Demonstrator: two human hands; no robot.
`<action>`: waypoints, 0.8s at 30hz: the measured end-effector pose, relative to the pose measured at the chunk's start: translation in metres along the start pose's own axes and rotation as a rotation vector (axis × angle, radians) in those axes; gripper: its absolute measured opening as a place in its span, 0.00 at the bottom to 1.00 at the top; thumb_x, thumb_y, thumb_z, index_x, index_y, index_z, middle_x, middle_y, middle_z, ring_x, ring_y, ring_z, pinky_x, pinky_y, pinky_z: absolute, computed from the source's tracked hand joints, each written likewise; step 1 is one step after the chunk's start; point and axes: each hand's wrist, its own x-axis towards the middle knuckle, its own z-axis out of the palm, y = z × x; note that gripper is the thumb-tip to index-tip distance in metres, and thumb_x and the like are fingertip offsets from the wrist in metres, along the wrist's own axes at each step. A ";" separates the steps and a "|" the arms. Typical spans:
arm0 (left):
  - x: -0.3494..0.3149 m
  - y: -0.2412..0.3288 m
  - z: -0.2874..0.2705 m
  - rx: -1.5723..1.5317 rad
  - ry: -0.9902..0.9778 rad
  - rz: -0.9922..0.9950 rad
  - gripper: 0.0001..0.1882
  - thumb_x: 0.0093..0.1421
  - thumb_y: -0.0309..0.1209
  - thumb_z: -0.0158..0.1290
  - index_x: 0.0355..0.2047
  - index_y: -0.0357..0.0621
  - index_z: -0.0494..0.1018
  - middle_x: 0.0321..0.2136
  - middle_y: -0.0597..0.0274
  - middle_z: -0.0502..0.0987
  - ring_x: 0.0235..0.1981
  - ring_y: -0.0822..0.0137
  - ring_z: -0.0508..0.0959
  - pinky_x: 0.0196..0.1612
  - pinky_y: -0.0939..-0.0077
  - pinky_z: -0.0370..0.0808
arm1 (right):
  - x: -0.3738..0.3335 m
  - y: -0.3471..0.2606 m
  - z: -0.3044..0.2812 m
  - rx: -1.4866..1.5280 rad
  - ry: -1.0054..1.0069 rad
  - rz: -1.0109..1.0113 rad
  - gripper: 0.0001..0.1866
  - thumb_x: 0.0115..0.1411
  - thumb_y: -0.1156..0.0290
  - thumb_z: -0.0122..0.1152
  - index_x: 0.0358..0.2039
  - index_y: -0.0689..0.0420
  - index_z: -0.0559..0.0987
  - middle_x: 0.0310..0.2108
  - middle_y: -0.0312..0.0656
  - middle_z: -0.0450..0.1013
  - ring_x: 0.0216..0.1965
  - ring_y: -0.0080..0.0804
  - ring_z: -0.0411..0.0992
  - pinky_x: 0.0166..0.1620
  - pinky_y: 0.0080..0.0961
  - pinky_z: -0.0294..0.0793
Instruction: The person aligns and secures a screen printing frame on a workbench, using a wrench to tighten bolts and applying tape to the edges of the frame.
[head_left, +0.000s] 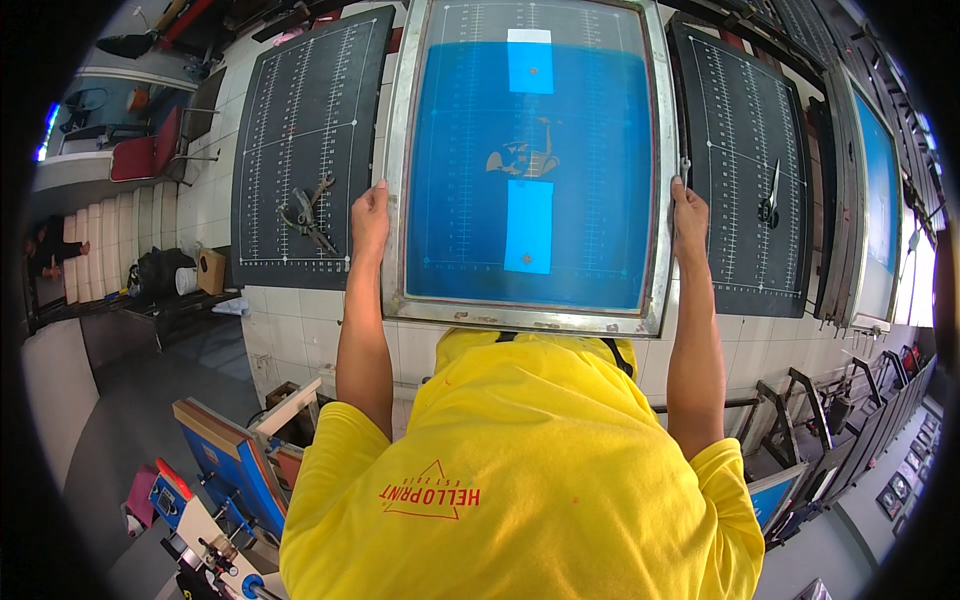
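Observation:
A screen-printing frame (530,319) with a silvery metal rim is before me, its mesh coated blue (470,220) over most of its face. Around the left rim my left hand (370,218) is closed. My right hand (690,218) grips the opposite rim at about the same height. A small pale figure-like design (535,160) shows mid-mesh. Two brighter rectangles, an upper one (530,68) and a lower one (528,228), lie above and below it. Ruled white markings of a dark board show through the mesh.
Dark ruled boards flank the frame: the left board (270,190) carries a pliers-like metal tool (308,220), the right board (735,230) a pair of scissors (770,200). Another blue screen (876,180) stands far right. A red chair (145,155) and printing equipment (225,455) are at left.

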 end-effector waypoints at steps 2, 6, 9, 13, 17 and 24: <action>-0.001 0.002 0.001 -0.001 -0.012 -0.008 0.28 0.72 0.45 0.47 0.48 0.25 0.77 0.40 0.51 0.82 0.42 0.68 0.77 0.50 0.72 0.72 | 0.001 0.001 -0.003 -0.027 0.002 0.007 0.23 0.66 0.53 0.62 0.27 0.64 0.79 0.21 0.31 0.67 0.25 0.19 0.60 0.29 0.25 0.62; 0.000 0.001 0.001 0.013 0.017 -0.006 0.29 0.72 0.46 0.47 0.49 0.24 0.76 0.42 0.50 0.82 0.44 0.66 0.77 0.51 0.70 0.71 | 0.004 0.003 -0.002 -0.022 -0.003 0.006 0.24 0.66 0.52 0.63 0.26 0.64 0.79 0.21 0.30 0.66 0.24 0.19 0.59 0.29 0.25 0.61; 0.000 0.002 0.001 0.036 0.024 -0.002 0.29 0.72 0.46 0.47 0.49 0.24 0.76 0.43 0.49 0.82 0.45 0.65 0.77 0.52 0.69 0.71 | 0.006 0.007 -0.002 -0.007 -0.003 -0.010 0.24 0.65 0.52 0.63 0.25 0.63 0.79 0.21 0.30 0.66 0.24 0.20 0.59 0.29 0.25 0.60; -0.004 0.006 0.002 0.030 0.025 0.003 0.29 0.72 0.46 0.46 0.49 0.24 0.76 0.43 0.47 0.82 0.45 0.64 0.78 0.52 0.69 0.71 | 0.008 0.010 -0.002 -0.048 0.010 -0.031 0.25 0.65 0.51 0.63 0.23 0.62 0.77 0.20 0.30 0.63 0.23 0.20 0.57 0.28 0.25 0.59; -0.005 0.011 0.003 0.085 0.027 0.007 0.28 0.72 0.45 0.46 0.48 0.24 0.76 0.42 0.47 0.82 0.44 0.64 0.78 0.51 0.69 0.71 | 0.008 0.010 -0.005 -0.080 0.035 -0.045 0.26 0.65 0.51 0.63 0.20 0.60 0.73 0.18 0.29 0.60 0.22 0.20 0.55 0.26 0.27 0.56; -0.002 0.000 0.001 0.055 0.056 0.040 0.29 0.73 0.46 0.45 0.47 0.24 0.76 0.39 0.48 0.82 0.42 0.64 0.78 0.49 0.68 0.72 | -0.002 -0.001 0.003 -0.089 0.036 -0.059 0.25 0.66 0.52 0.63 0.19 0.57 0.71 0.17 0.27 0.58 0.21 0.17 0.52 0.23 0.26 0.50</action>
